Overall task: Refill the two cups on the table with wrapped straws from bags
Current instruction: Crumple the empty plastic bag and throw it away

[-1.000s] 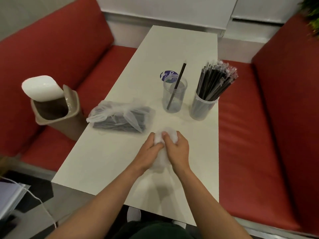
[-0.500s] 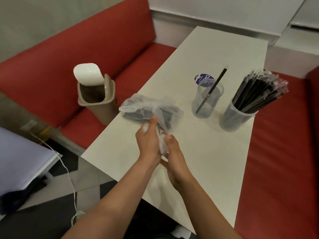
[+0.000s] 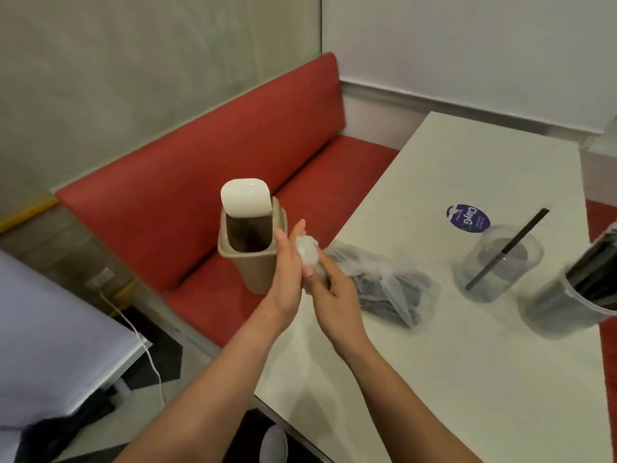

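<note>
White plastic of the empty bag (image 3: 307, 251) scrunched into a ball, squeezed between the flat left hand (image 3: 286, 279) and the curled right hand (image 3: 334, 295). Carried from over the table's (image 3: 434, 379) middle to its left edge, right by the bin (image 3: 253, 265) on the bench (image 3: 233, 155). Looks ready for throwing away. Next, likely the full bag (image 3: 394, 295) near that edge, for the cup (image 3: 494, 275) holding one straw (image 3: 516, 240).

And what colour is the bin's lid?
White lid on a beige bin; head view.
</note>
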{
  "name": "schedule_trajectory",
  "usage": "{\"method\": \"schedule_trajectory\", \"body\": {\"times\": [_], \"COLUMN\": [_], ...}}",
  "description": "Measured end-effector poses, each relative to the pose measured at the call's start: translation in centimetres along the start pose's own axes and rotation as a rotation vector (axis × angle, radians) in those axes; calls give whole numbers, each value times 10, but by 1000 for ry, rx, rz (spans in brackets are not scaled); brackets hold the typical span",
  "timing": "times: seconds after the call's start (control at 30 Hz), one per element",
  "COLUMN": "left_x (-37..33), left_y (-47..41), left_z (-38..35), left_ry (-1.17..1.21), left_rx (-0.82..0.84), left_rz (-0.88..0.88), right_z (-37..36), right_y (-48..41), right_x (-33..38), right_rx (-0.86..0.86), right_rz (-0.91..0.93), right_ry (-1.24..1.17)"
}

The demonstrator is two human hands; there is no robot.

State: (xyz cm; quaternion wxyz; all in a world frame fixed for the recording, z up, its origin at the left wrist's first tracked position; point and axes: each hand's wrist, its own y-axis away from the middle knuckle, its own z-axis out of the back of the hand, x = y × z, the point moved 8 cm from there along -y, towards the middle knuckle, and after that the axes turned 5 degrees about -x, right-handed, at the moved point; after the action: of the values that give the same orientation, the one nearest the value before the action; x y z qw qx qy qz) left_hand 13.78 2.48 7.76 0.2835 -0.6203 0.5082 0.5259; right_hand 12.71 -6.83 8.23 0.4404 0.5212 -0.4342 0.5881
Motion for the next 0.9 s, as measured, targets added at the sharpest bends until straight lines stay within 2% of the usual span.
{"method": "schedule_trajectory", "body": {"times": [0.1,0.2,0.27,0.37,0.43,0.6,0.7,0.9], "left_x": [-20,-40,-41,-22,-4,42,60,68], "left_y": [-44,-92,-118,-160,-186,-220,-224,-219], "left_z": [44,115,162,210,226,243,256,264], "left_ry": [-95,-503,-722,-918,-1033,-982,-1097,-1136], "left_rx": [-19,-238,-352,-367,-315,-205,-243,-282], "left_rz": [-50,-172,-187,-188,-180,-118,-154,-174], "right_z": [-37,-68,-83,-105,-120,-160,-184,-225], "right_y": [-47,-92,-117,-149,-167,-205,-223,-240], "right_x": [-4,-13,-25,-46,-62,-103,-129,-167], "right_rx": [-104,-215,-238,-215,-186,-100,-29,115], "right_rz": [69,116,84,54,25,-65,-100,-208], "right_ry": [144,305,366,445,484,518,582,693]}}
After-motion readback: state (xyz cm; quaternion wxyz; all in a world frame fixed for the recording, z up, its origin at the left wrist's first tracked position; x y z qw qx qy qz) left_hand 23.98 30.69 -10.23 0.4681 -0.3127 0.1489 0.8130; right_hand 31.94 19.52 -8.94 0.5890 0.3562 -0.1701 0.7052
